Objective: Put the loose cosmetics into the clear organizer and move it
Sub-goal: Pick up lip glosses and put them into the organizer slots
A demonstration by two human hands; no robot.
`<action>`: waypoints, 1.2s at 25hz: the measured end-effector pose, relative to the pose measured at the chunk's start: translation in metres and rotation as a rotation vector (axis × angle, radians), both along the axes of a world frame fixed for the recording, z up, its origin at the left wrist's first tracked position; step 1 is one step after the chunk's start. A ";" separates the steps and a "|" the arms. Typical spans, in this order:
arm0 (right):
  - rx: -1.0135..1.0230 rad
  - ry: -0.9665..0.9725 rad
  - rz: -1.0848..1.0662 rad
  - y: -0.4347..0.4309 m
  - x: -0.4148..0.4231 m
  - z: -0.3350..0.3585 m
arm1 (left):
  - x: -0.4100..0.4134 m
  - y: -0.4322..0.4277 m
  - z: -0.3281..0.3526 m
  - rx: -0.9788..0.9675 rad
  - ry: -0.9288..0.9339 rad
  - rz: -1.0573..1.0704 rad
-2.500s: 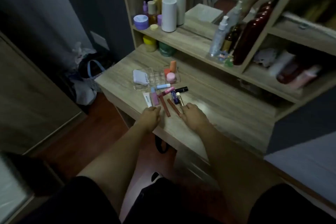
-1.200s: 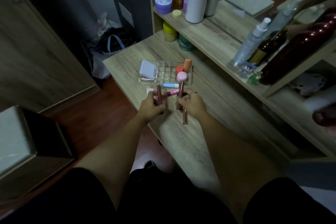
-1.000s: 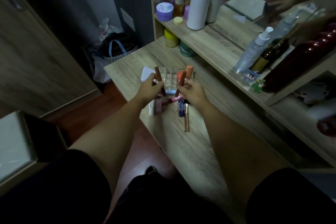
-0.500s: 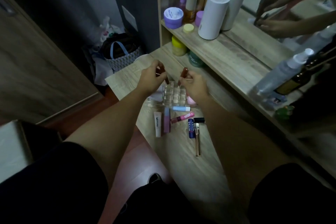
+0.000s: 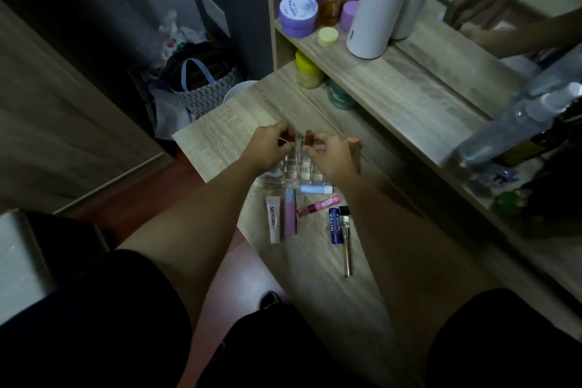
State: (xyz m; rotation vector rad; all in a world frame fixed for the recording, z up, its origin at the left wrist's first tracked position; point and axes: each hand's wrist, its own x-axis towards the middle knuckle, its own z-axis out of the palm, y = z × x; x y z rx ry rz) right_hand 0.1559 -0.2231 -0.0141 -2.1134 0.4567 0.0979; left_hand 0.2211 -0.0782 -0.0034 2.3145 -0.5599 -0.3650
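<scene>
Clear organizer (image 5: 302, 168) sits on the wooden desk (image 5: 318, 264), near its left end, partly hidden under both hands. Its grid of small square cells opens upward; its long axis runs roughly left to right, parallel to the shelf edge behind it.

Left hand (image 5: 271, 146) is curled over the organizer's far left part, fingers pinched on a brown lipstick tube (image 5: 291, 134). The tube stands about upright, its top end showing above the fingertips; lower end hidden. Right hand (image 5: 330, 153), likewise curled, pinches a second brown tube (image 5: 309, 136), also near upright, over the far row of cells. The two tubes are just beside each other, not touching. Whether either tip is already inside a cell cannot be told.

An orange item (image 5: 355, 142) peeks out behind the right hand.

Loose on the desk, nearer the person than the organizer: white squeeze tube (image 5: 273, 219), mauve lip gloss (image 5: 290, 213), pale blue balm stick (image 5: 316, 189), pink tube (image 5: 318, 206), blue Nivea stick (image 5: 335, 224), slim glass vial (image 5: 347, 246). Most lie with long axes running toward the person; the balm stick lies crosswise, the pink tube diagonal.
</scene>
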 end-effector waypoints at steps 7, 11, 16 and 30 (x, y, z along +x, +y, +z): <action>0.023 -0.037 -0.013 0.001 0.000 0.001 | 0.001 0.000 0.005 0.011 -0.028 -0.023; 0.008 -0.045 -0.011 0.002 0.000 0.004 | 0.004 -0.001 0.008 0.040 -0.033 -0.032; 0.036 -0.038 -0.006 0.002 0.001 0.003 | 0.004 -0.001 0.008 0.061 -0.043 -0.045; -0.033 -0.039 0.035 -0.006 0.002 0.014 | 0.003 -0.001 0.011 0.102 -0.015 -0.040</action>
